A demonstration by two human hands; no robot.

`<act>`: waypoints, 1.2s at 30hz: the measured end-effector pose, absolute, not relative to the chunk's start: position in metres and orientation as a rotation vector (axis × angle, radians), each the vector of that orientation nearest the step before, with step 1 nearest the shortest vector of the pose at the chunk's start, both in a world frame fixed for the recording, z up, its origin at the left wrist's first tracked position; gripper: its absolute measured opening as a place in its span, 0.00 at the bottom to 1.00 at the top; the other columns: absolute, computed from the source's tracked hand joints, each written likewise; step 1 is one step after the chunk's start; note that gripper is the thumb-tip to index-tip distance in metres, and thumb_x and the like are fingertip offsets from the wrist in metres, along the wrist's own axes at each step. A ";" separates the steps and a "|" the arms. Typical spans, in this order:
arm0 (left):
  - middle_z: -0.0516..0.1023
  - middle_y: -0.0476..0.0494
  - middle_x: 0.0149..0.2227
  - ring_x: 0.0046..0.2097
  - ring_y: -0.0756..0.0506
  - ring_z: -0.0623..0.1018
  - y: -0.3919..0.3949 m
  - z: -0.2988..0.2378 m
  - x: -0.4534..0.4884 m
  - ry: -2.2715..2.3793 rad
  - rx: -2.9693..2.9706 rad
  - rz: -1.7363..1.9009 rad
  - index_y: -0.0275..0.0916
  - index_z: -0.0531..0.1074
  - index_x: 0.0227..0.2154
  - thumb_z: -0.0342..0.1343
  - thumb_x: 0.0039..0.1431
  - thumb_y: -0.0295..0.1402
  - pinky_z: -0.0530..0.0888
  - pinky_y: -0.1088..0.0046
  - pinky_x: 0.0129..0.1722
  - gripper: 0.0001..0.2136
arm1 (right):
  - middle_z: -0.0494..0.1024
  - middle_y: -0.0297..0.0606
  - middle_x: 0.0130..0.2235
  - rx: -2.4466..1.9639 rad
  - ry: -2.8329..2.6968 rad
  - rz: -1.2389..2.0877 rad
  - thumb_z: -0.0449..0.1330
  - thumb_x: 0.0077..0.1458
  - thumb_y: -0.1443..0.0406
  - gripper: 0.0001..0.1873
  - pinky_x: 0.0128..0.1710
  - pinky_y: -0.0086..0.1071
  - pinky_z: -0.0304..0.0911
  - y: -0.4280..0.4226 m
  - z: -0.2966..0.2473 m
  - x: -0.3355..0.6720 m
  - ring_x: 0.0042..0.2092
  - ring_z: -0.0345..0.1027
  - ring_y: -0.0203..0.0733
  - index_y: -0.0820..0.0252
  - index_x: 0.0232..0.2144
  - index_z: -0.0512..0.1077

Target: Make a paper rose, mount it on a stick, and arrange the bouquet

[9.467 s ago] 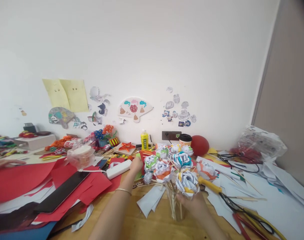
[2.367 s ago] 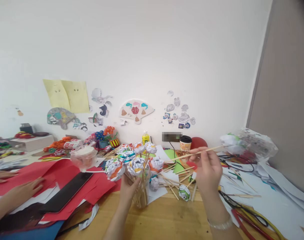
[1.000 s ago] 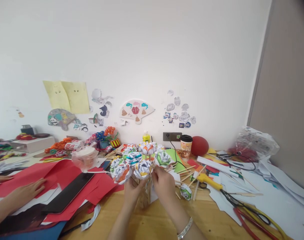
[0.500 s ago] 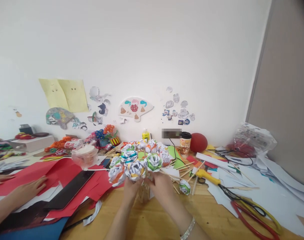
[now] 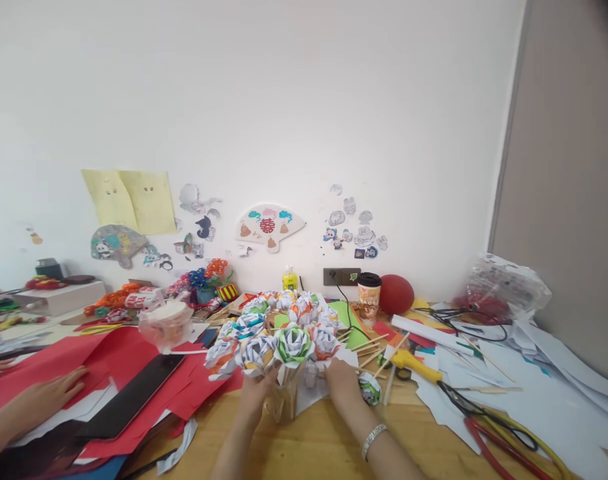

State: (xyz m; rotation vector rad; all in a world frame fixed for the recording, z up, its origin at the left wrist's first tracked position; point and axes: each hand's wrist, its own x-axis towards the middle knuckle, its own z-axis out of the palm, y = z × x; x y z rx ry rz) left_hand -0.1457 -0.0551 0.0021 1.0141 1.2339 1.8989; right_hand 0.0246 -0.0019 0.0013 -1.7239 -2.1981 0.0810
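Observation:
Several folded-paper flowers, white with green, orange, yellow and blue, stand bunched in a see-through container on the wooden table. My left hand is at the container's left side, just under the blooms. Its fingers curl in, and what lies between them is hidden. My right hand is to the right of the container, against the right-hand flowers; its fingertips are mostly hidden. A white sheet of paper lies between the container and my right hand. A loose green-and-white paper flower lies just right of that hand.
Wooden sticks, a yellow glue gun, scissors and white paper cover the right. A lidded cup and red balloon stand behind. Left are red paper, a black tablet-like slab and another person's hand.
My right hand has moved right, away from the container's front, uncovering more of it. My left hand has shifted slightly left and down. The green-edged flower sits lower and further left.

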 end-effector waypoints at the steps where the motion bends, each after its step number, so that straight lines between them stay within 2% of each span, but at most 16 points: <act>1: 0.81 0.40 0.31 0.43 0.34 0.77 -0.055 0.002 -0.146 1.235 1.018 1.892 0.38 0.74 0.23 0.66 0.26 0.41 0.70 0.57 0.48 0.18 | 0.79 0.52 0.32 -1.709 -2.186 0.079 0.52 0.49 0.80 0.14 0.29 0.30 0.61 -0.003 0.001 0.026 0.35 0.75 0.47 0.68 0.29 0.76; 5: 0.80 0.42 0.26 0.42 0.34 0.78 -0.057 0.001 -0.146 1.245 1.028 1.865 0.39 0.73 0.18 0.66 0.24 0.41 0.72 0.58 0.46 0.15 | 0.79 0.48 0.33 -1.628 -2.072 0.047 0.52 0.50 0.80 0.15 0.31 0.28 0.61 -0.006 0.010 0.040 0.36 0.75 0.44 0.64 0.30 0.76; 11: 0.81 0.40 0.25 0.34 0.34 0.79 -0.058 -0.004 -0.148 1.296 1.058 1.747 0.38 0.76 0.21 0.65 0.27 0.40 0.76 0.57 0.36 0.14 | 0.77 0.46 0.29 -1.497 -1.809 -0.030 0.49 0.56 0.75 0.13 0.29 0.29 0.59 0.018 0.071 0.075 0.30 0.71 0.42 0.65 0.30 0.73; 14: 0.82 0.38 0.31 0.39 0.33 0.78 -0.057 -0.006 -0.146 1.332 1.062 1.760 0.37 0.77 0.23 0.65 0.27 0.39 0.74 0.57 0.41 0.15 | 0.76 0.48 0.33 -1.402 -1.629 -0.092 0.46 0.60 0.69 0.14 0.33 0.32 0.59 0.024 0.117 0.100 0.34 0.70 0.44 0.65 0.32 0.71; 16: 0.81 0.37 0.35 0.45 0.32 0.76 -0.056 -0.006 -0.145 1.301 1.069 1.816 0.38 0.77 0.24 0.66 0.26 0.39 0.72 0.57 0.47 0.17 | 0.74 0.47 0.33 -1.310 -1.501 -0.106 0.42 0.63 0.64 0.17 0.33 0.33 0.59 0.016 0.149 0.111 0.34 0.68 0.43 0.64 0.33 0.69; 18: 0.81 0.36 0.36 0.48 0.31 0.74 -0.055 -0.007 -0.144 1.256 1.082 1.830 0.37 0.76 0.23 0.67 0.25 0.41 0.69 0.56 0.50 0.18 | 0.70 0.37 0.28 -0.935 -1.343 0.081 0.39 0.64 0.59 0.19 0.28 0.30 0.59 0.000 0.179 0.110 0.26 0.63 0.36 0.60 0.34 0.66; 20: 0.81 0.35 0.35 0.49 0.31 0.74 -0.056 -0.007 -0.144 1.227 1.091 1.812 0.37 0.76 0.23 0.67 0.25 0.44 0.69 0.55 0.50 0.19 | 0.65 0.29 0.23 -0.433 -1.301 0.410 0.46 0.61 0.56 0.14 0.23 0.27 0.57 -0.018 0.202 0.098 0.20 0.56 0.32 0.57 0.33 0.64; 23: 0.81 0.36 0.34 0.48 0.30 0.74 -0.058 -0.006 -0.144 1.223 1.090 1.795 0.37 0.76 0.25 0.68 0.24 0.46 0.69 0.53 0.49 0.22 | 0.65 0.27 0.22 -0.130 -1.442 0.718 0.53 0.57 0.55 0.12 0.20 0.24 0.56 -0.035 0.221 0.067 0.19 0.53 0.28 0.57 0.31 0.65; 26: 0.81 0.35 0.35 0.48 0.30 0.74 -0.058 -0.006 -0.144 1.209 1.089 1.791 0.37 0.76 0.25 0.68 0.24 0.47 0.69 0.54 0.49 0.23 | 0.69 0.28 0.23 -0.177 -1.645 0.895 0.53 0.56 0.54 0.14 0.19 0.24 0.56 -0.030 0.221 0.043 0.18 0.55 0.27 0.59 0.31 0.65; 30: 0.80 0.33 0.35 0.50 0.29 0.72 -0.056 -0.009 -0.145 1.203 1.080 1.808 0.37 0.75 0.24 0.67 0.23 0.50 0.66 0.53 0.52 0.25 | 0.70 0.28 0.22 -0.275 -1.789 0.945 0.53 0.55 0.53 0.15 0.19 0.23 0.54 -0.014 0.211 0.031 0.17 0.55 0.27 0.60 0.29 0.65; 33: 0.80 0.32 0.37 0.52 0.29 0.71 -0.054 -0.011 -0.146 1.193 1.083 1.789 0.36 0.75 0.26 0.67 0.23 0.50 0.64 0.52 0.54 0.26 | 0.72 0.29 0.24 -0.332 -1.895 1.006 0.52 0.55 0.53 0.16 0.19 0.24 0.54 -0.008 0.206 0.028 0.17 0.54 0.28 0.60 0.33 0.65; 36: 0.79 0.32 0.39 0.52 0.29 0.71 -0.055 -0.011 -0.146 1.206 1.063 1.790 0.36 0.75 0.27 0.68 0.21 0.51 0.64 0.52 0.54 0.28 | 0.75 0.36 0.32 -0.560 -2.094 0.890 0.61 0.49 0.56 0.17 0.23 0.26 0.58 -0.009 0.204 0.026 0.24 0.61 0.30 0.64 0.35 0.68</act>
